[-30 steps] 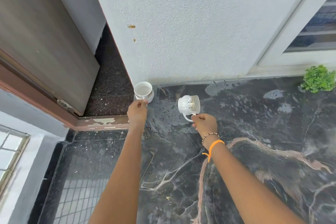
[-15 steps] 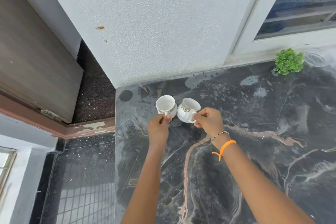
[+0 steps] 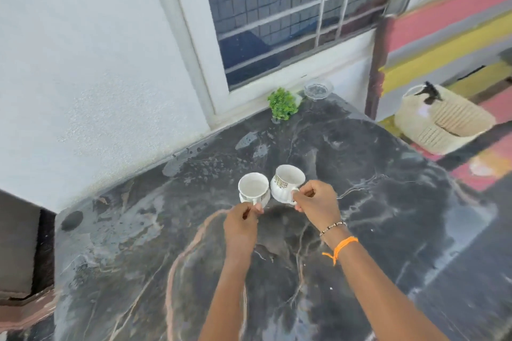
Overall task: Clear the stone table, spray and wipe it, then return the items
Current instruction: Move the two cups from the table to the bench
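Note:
Two white cups with gold bands are held side by side over the dark veined stone table [image 3: 388, 216]. My left hand [image 3: 240, 225] pinches the handle of the left cup [image 3: 252, 188], which is upright. My right hand [image 3: 318, 203] grips the handle of the right cup [image 3: 286, 181], tilted slightly to the right. Whether the cups touch the table I cannot tell. The tabletop shows wet patches near the wall. A small green plant [image 3: 282, 104] and a clear glass dish [image 3: 318, 89] stand at the table's far edge by the window.
A woven cream basket [image 3: 443, 123] with a black spray nozzle [image 3: 429, 91] sticking out stands on the striped floor to the right of the table. A white wall [image 3: 83, 63] and barred window [image 3: 291, 14] back the table. The table's left edge drops near a doorway.
Both hands have carried the cups rightwards from the table's left corner towards its middle, bringing them close together. The view has swung right, showing the window, dish and basket.

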`<state>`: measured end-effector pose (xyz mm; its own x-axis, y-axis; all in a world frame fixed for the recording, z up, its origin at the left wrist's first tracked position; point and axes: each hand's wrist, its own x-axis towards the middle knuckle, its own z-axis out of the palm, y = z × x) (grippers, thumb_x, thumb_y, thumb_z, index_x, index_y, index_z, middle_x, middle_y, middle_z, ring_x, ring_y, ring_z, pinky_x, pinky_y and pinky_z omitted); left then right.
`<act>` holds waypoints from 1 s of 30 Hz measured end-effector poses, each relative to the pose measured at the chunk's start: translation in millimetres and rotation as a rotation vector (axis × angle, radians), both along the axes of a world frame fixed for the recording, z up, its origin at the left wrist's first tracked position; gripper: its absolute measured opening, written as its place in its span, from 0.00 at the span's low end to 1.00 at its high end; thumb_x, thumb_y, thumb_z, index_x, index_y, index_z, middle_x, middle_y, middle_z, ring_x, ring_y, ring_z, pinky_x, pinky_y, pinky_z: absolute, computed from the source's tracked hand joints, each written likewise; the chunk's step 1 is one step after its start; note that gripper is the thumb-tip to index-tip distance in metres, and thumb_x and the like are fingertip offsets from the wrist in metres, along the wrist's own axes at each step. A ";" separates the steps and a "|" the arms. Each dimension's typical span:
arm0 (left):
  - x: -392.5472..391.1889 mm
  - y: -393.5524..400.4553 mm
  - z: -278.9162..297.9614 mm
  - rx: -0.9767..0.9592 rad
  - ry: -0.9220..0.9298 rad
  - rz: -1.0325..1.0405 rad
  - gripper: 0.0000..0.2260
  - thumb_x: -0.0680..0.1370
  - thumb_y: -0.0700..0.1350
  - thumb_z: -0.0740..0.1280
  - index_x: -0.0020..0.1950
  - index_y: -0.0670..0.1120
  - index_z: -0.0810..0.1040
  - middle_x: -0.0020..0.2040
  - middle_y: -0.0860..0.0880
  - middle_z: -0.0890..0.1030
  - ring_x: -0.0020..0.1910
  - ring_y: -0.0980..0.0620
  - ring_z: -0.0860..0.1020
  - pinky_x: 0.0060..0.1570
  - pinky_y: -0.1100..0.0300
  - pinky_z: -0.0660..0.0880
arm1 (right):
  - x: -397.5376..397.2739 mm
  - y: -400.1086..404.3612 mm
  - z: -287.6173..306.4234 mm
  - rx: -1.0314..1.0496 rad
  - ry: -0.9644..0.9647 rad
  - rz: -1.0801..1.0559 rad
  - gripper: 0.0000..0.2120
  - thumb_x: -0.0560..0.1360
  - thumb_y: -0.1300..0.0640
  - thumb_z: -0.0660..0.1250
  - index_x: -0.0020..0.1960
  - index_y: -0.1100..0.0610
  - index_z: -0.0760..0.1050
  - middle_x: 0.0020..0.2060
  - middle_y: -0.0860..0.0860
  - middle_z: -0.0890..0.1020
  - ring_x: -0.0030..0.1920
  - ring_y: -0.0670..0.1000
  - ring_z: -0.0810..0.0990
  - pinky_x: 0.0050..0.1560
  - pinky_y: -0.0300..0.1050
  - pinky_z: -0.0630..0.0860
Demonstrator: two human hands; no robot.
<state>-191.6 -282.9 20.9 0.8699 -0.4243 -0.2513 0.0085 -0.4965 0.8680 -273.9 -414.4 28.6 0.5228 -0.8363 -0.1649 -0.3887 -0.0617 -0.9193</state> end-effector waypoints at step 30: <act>-260.6 -489.2 -31.1 0.134 0.056 -0.697 0.15 0.76 0.40 0.63 0.32 0.54 0.75 0.31 0.54 0.76 0.31 0.57 0.72 0.30 0.69 0.64 | -330.5 -422.4 -37.0 -0.034 0.240 -0.546 0.16 0.68 0.63 0.67 0.28 0.54 0.63 0.27 0.50 0.72 0.33 0.53 0.69 0.32 0.43 0.64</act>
